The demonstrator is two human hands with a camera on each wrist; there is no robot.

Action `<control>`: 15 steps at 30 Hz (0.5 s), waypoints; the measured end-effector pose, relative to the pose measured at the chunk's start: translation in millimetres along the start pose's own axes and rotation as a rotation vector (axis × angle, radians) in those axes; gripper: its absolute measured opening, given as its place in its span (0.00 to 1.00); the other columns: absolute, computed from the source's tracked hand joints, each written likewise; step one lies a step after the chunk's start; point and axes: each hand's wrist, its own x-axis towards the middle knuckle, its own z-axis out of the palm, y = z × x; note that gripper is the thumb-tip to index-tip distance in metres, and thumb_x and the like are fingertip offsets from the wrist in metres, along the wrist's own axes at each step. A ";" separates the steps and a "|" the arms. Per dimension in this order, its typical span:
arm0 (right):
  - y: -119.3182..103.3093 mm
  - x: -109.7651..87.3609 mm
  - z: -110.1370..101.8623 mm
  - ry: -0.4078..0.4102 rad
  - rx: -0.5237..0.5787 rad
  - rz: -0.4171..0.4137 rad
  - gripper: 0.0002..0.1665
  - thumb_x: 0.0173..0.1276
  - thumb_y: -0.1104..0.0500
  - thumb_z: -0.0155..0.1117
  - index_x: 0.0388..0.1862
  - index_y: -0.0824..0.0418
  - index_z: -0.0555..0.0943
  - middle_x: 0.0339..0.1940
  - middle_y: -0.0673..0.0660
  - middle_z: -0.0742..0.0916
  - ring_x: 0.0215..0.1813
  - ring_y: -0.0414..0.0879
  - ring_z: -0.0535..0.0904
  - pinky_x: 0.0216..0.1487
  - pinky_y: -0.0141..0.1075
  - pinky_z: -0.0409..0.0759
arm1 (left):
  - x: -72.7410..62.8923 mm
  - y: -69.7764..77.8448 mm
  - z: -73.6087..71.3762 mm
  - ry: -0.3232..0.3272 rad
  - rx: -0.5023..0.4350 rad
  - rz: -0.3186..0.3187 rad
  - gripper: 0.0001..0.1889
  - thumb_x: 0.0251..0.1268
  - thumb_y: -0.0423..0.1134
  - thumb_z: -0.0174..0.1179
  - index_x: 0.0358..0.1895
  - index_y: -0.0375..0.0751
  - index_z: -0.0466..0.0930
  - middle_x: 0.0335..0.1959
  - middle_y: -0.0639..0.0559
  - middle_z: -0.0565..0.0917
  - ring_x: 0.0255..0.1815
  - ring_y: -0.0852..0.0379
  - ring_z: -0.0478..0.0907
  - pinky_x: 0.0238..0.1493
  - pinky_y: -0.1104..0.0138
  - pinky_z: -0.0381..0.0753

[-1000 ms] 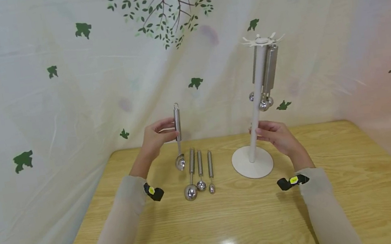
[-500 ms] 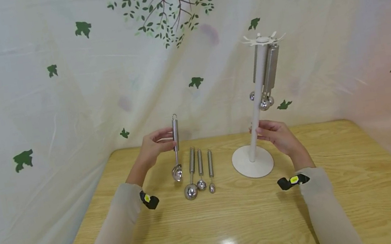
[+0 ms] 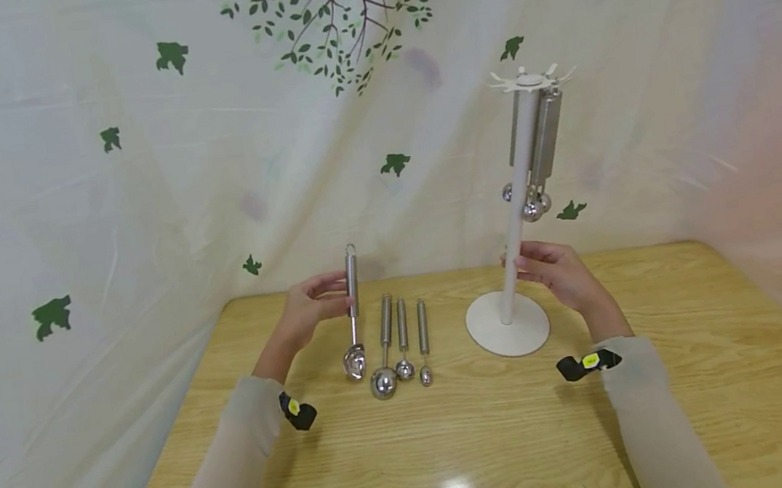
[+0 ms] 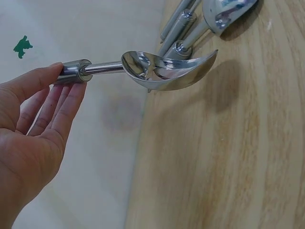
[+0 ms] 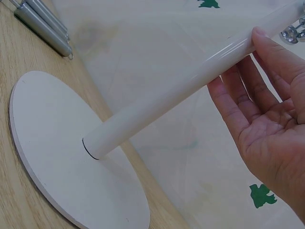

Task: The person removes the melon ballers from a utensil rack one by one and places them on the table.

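My left hand (image 3: 301, 315) pinches the steel handle of an ice cream scoop (image 3: 355, 361) between thumb and fingers. The scoop hangs bowl down; in the left wrist view its shiny bowl (image 4: 167, 76) has a pointed lip and is close over the table, its shadow falling on the wood. With thumb and fingertips, my right hand (image 3: 561, 276) holds the pole of a white stand (image 5: 167, 100) from the right. The stand's round base (image 3: 496, 338) rests on the table. Several steel utensils (image 3: 548, 138) with ball-shaped ends hang from the hooked top.
To the right of the held scoop, a larger round scoop (image 3: 385, 381), a small melon baller (image 3: 405, 368) and a smaller oval-ended one (image 3: 426, 374) lie side by side on the wooden table (image 3: 423, 458). A printed cloth (image 3: 270, 144) hangs behind the table.
My left hand has lowered the ice cream scoop toward the table and shifted it slightly left. My right hand stays at the pole, and the stand has not moved.
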 end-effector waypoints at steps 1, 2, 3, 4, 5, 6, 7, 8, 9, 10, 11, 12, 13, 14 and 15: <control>-0.3 -0.1 0.2 -0.003 -0.001 -0.002 0.17 0.78 0.68 0.56 0.59 0.61 0.84 0.50 0.50 0.91 0.54 0.39 0.87 0.56 0.32 0.87 | -0.5 -1.3 -0.3 -0.001 -0.002 -0.002 0.30 0.63 0.26 0.67 0.69 0.35 0.73 0.64 0.32 0.79 0.53 0.53 0.86 0.56 0.60 0.88; -0.5 -0.2 0.5 -0.005 0.000 -0.003 0.17 0.78 0.68 0.56 0.58 0.59 0.85 0.50 0.50 0.91 0.54 0.39 0.87 0.56 0.32 0.87 | -1.2 -2.4 -0.7 -0.004 0.000 -0.001 0.30 0.63 0.26 0.67 0.70 0.35 0.72 0.64 0.32 0.78 0.53 0.53 0.86 0.56 0.60 0.88; -0.7 -0.3 0.7 -0.007 0.002 -0.004 0.17 0.77 0.68 0.56 0.58 0.57 0.86 0.50 0.51 0.91 0.54 0.39 0.87 0.56 0.32 0.87 | -1.7 -3.4 -1.0 -0.004 -0.004 -0.003 0.30 0.63 0.25 0.67 0.70 0.34 0.72 0.64 0.32 0.78 0.52 0.54 0.86 0.56 0.60 0.88; -0.9 -0.4 0.9 -0.008 0.003 -0.004 0.18 0.77 0.69 0.56 0.57 0.56 0.86 0.50 0.51 0.91 0.54 0.39 0.87 0.56 0.32 0.87 | -2.4 -4.3 -1.3 -0.003 -0.010 -0.004 0.30 0.63 0.25 0.67 0.69 0.34 0.72 0.64 0.32 0.78 0.51 0.54 0.87 0.56 0.60 0.88; -1.0 -0.4 1.1 -0.010 0.006 -0.004 0.18 0.77 0.69 0.56 0.57 0.56 0.86 0.51 0.51 0.91 0.54 0.39 0.87 0.56 0.32 0.87 | -3.1 -5.2 -1.7 -0.004 -0.009 -0.003 0.30 0.63 0.25 0.67 0.69 0.34 0.72 0.64 0.32 0.78 0.50 0.55 0.87 0.55 0.60 0.88; -1.1 -0.4 1.2 -0.010 0.009 -0.005 0.18 0.77 0.69 0.56 0.58 0.57 0.86 0.51 0.52 0.91 0.53 0.39 0.87 0.56 0.32 0.87 | -3.7 -6.1 -2.2 -0.005 -0.005 -0.002 0.30 0.63 0.25 0.67 0.70 0.33 0.72 0.64 0.32 0.78 0.50 0.56 0.87 0.55 0.61 0.88; -1.1 -0.4 1.4 -0.010 0.012 -0.006 0.18 0.77 0.69 0.56 0.58 0.57 0.86 0.51 0.52 0.91 0.53 0.39 0.87 0.56 0.32 0.87 | -4.2 -6.9 -2.7 -0.005 -0.006 -0.005 0.30 0.63 0.25 0.67 0.70 0.33 0.72 0.65 0.32 0.77 0.49 0.57 0.87 0.55 0.61 0.88; -1.2 -0.3 1.5 -0.009 0.015 -0.006 0.18 0.77 0.69 0.56 0.58 0.58 0.86 0.51 0.52 0.91 0.53 0.39 0.87 0.56 0.32 0.87 | -4.8 -7.6 -3.0 -0.005 -0.007 -0.008 0.31 0.63 0.25 0.68 0.70 0.33 0.72 0.65 0.32 0.77 0.49 0.57 0.87 0.55 0.61 0.88; -1.2 -0.3 1.7 -0.009 0.015 -0.006 0.18 0.77 0.69 0.56 0.59 0.59 0.85 0.51 0.52 0.91 0.53 0.39 0.87 0.56 0.32 0.87 | -5.3 -8.4 -3.3 -0.005 -0.012 -0.011 0.31 0.63 0.25 0.68 0.70 0.33 0.72 0.65 0.32 0.77 0.48 0.58 0.87 0.56 0.61 0.88; -1.3 -0.2 1.8 -0.007 0.015 -0.006 0.17 0.77 0.69 0.56 0.59 0.61 0.85 0.51 0.52 0.91 0.53 0.40 0.87 0.56 0.32 0.87 | -5.8 -9.4 -3.7 -0.006 -0.011 -0.014 0.31 0.62 0.25 0.68 0.70 0.33 0.72 0.65 0.32 0.77 0.47 0.58 0.87 0.56 0.61 0.88; -1.4 -0.1 1.8 -0.006 0.015 -0.004 0.17 0.77 0.69 0.56 0.59 0.62 0.84 0.50 0.52 0.91 0.53 0.40 0.87 0.56 0.32 0.87 | -6.1 -10.5 -4.3 -0.008 -0.009 -0.014 0.31 0.63 0.25 0.68 0.70 0.32 0.71 0.65 0.31 0.76 0.47 0.59 0.86 0.56 0.62 0.88; -1.5 0.0 1.9 -0.004 0.013 -0.003 0.17 0.77 0.69 0.56 0.60 0.64 0.83 0.50 0.51 0.91 0.54 0.40 0.87 0.56 0.32 0.87 | -6.2 -11.9 -5.0 -0.008 -0.008 -0.016 0.31 0.63 0.26 0.68 0.70 0.33 0.71 0.66 0.31 0.76 0.47 0.59 0.86 0.56 0.62 0.88; -1.6 0.0 1.8 -0.003 0.012 0.000 0.17 0.77 0.69 0.57 0.61 0.65 0.83 0.50 0.51 0.91 0.54 0.40 0.87 0.56 0.32 0.87 | -6.4 -13.2 -5.4 -0.007 -0.011 -0.018 0.31 0.62 0.26 0.68 0.70 0.32 0.71 0.66 0.31 0.76 0.46 0.59 0.86 0.55 0.62 0.88; -1.6 0.0 1.8 0.000 0.011 0.002 0.17 0.77 0.69 0.57 0.61 0.67 0.82 0.49 0.50 0.91 0.54 0.40 0.87 0.56 0.32 0.87 | -6.4 -14.6 -5.9 -0.006 -0.012 -0.017 0.32 0.63 0.26 0.67 0.71 0.32 0.71 0.66 0.31 0.76 0.46 0.59 0.86 0.55 0.63 0.88; -1.7 -0.1 1.7 0.002 0.010 0.005 0.17 0.77 0.68 0.57 0.62 0.69 0.81 0.49 0.50 0.91 0.54 0.40 0.87 0.56 0.32 0.87 | -6.4 -16.1 -6.5 -0.006 -0.010 -0.018 0.32 0.63 0.26 0.67 0.71 0.33 0.71 0.66 0.31 0.76 0.46 0.59 0.86 0.55 0.63 0.88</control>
